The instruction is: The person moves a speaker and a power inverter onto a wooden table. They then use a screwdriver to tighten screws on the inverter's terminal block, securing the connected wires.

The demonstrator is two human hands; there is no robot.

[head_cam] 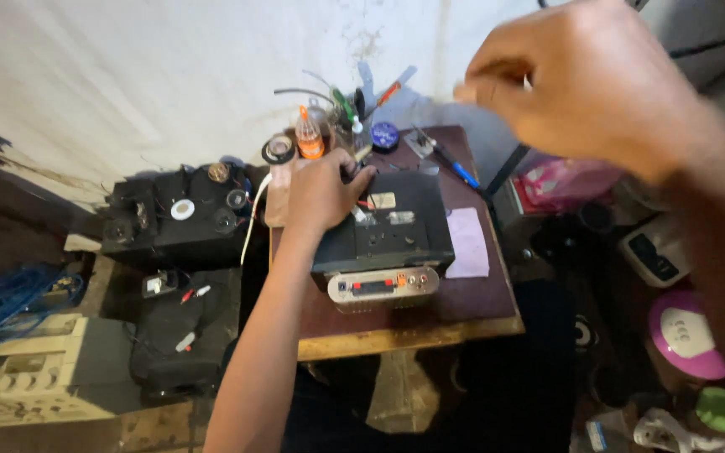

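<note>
A black box-shaped electronic unit [396, 231] with a silver front panel lies on a small dark wooden table [463, 306]. My left hand [322, 189] rests on the unit's back left corner, fingers curled over its top edge. My right hand [576, 88] is raised high, close to the camera and blurred, with fingers curled; whether it holds anything I cannot tell. A pale purple paper sheet [467, 243] lies on the table beside the unit's right side.
At the table's back stand an orange-capped bottle [309, 134], a tape roll [279, 149], a blue round tin [385, 134] and several tools in a holder. A black speaker box [182, 218] sits left. Blue cable [2, 298], a beige device and cluttered items lie on the floor.
</note>
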